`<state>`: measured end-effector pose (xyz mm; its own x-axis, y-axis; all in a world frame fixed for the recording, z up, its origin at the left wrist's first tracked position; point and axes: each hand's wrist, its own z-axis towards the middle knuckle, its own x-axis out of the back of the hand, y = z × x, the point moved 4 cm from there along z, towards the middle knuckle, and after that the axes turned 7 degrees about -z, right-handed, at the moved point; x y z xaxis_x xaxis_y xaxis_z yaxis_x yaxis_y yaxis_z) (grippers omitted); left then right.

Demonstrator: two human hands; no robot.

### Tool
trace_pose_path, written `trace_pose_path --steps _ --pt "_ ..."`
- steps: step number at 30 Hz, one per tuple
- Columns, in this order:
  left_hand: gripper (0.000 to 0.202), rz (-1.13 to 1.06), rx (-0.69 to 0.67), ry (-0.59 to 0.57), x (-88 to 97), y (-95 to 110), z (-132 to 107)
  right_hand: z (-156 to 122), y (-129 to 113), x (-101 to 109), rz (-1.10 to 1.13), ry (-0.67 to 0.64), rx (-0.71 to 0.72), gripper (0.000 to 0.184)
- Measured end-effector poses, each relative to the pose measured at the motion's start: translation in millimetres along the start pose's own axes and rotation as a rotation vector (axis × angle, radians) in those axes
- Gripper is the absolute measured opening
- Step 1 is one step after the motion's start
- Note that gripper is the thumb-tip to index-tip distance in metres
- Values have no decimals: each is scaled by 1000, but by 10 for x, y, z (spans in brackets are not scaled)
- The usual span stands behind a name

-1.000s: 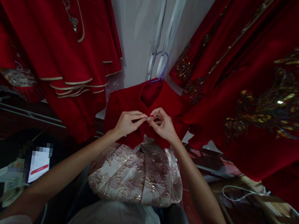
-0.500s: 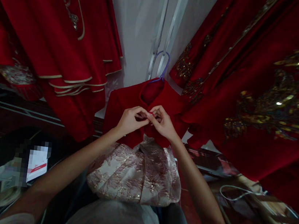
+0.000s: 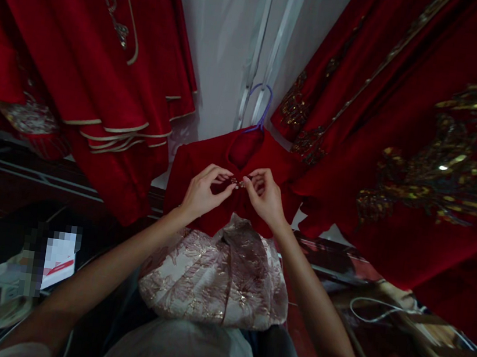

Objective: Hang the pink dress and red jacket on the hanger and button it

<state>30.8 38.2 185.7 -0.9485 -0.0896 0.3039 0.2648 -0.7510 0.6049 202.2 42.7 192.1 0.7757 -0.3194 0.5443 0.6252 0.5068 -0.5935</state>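
Note:
A short red jacket (image 3: 197,158) hangs in front of me from a purple hanger (image 3: 267,107). At its front, below the neck opening, my left hand (image 3: 208,194) pinches one side of a small shiny clasp (image 3: 238,183) between thumb and fingertips. My right hand (image 3: 265,199) pinches the other side, its fingertips a short gap from the left ones. The clasp is too small to show whether its halves are joined. Under the hands, pale pinkish brocade cloth (image 3: 202,282) with a metallic sheen lies bunched over my lap.
Red garments with pale piping (image 3: 120,104) hang at left. At right hangs a red garment with gold sequin embroidery (image 3: 451,165). A white-and-red box (image 3: 58,272) rests on a dark surface at lower left. A white cable (image 3: 372,319) loops at right.
My fingertips have drawn slightly apart, and the shiny clasp now shows between them where a red bit of cloth showed before. The brocade's top edge sits a little higher.

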Motion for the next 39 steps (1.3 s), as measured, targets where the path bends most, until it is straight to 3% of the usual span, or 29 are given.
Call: trace_pose_path --steps 3,7,11,18,26,39 --pt "24 62 -39 -80 -22 -35 18 -16 38 -18 -13 30 -8 25" --pt "38 229 -74 -215 -166 -180 -41 -50 185 -163 8 -47 -38 35" --pt "45 292 -53 -280 -304 -281 -127 -25 356 -252 5 -24 -96 36" --pt "35 244 -35 -178 -284 -257 -104 44 346 -242 96 -96 -74 18" --pt "16 177 -73 -126 -253 -213 -71 24 344 -188 299 -144 -141 30" --pt "11 -18 -25 -24 -225 -95 -71 -9 268 -188 562 -214 -238 35"
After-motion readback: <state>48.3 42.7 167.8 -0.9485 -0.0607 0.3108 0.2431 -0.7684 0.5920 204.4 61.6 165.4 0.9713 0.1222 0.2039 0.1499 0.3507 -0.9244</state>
